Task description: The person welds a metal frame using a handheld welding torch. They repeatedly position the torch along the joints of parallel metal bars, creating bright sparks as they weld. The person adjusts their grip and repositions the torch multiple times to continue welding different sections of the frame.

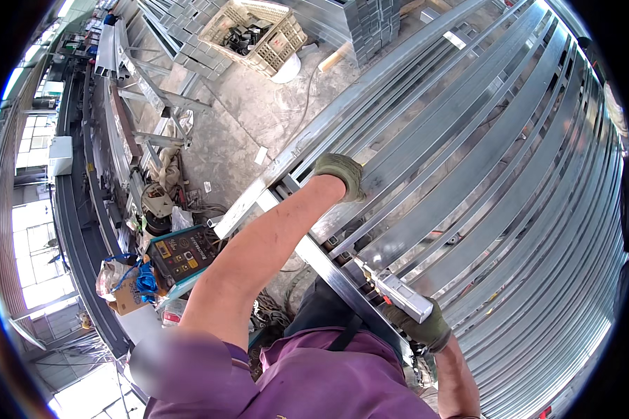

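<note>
My left hand (341,174), in a dark green work glove, reaches across the near corner of a metal frame. Its fingers curl over a grey rectangular metal tube (412,143), one of many lying side by side. A matching glove covers my right hand (432,327), closed around a silver handheld welding gun (407,297) with a boxy body. The gun's narrow nozzle points up and left, close to the tube ends along the frame's near rail (342,279). My right fingers are partly hidden beneath the gun.
Left of my left arm sits a control box (182,255) with a dark panel and buttons. Cables and bags lie around it. A beige crate (255,38) holding dark parts stands at the back, beside stacked metal tubes (370,28). Long steel beams run along the far left.
</note>
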The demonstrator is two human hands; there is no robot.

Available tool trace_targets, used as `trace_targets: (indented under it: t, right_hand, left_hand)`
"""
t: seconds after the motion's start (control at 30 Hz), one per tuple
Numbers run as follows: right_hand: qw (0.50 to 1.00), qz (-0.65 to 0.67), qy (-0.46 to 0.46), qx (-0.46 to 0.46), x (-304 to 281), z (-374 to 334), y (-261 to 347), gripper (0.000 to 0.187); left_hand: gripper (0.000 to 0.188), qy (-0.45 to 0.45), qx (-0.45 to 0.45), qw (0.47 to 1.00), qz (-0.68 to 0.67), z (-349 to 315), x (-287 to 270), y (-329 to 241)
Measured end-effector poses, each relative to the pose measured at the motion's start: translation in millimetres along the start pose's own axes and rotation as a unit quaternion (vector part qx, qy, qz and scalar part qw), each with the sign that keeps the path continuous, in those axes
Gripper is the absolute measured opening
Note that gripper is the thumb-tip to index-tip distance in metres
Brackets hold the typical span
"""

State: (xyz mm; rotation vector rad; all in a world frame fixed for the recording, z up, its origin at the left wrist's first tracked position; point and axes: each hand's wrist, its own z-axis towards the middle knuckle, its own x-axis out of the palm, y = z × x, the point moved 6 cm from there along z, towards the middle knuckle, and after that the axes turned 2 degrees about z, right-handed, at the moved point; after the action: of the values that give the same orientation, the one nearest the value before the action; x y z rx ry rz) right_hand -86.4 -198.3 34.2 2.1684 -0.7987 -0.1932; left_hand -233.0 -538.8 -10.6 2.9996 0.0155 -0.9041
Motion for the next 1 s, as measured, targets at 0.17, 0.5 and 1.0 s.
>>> trace_targets:
  t: [0.17,0.5,1.0]
  right_hand:
    - [0.999,-0.051,0.009,0.009,-1.1,5.4,5.0,0.041]
    - [0.994,-0.082,0.015,-0.066,17.1,19.9,-3.0,0.043]
    - [0.992,-0.091,-0.044,-0.077,6.1,-29.8,41.5,0.039]
  left_hand:
    - [0.071,-0.020,-0.008,0.999,-0.028,-3.5,2.7,1.3]
    - [0.073,-0.027,-0.030,0.995,-0.092,-6.9,9.6,6.4]
    - [0.073,-0.049,-0.034,0.993,-0.106,0.6,12.3,11.1]
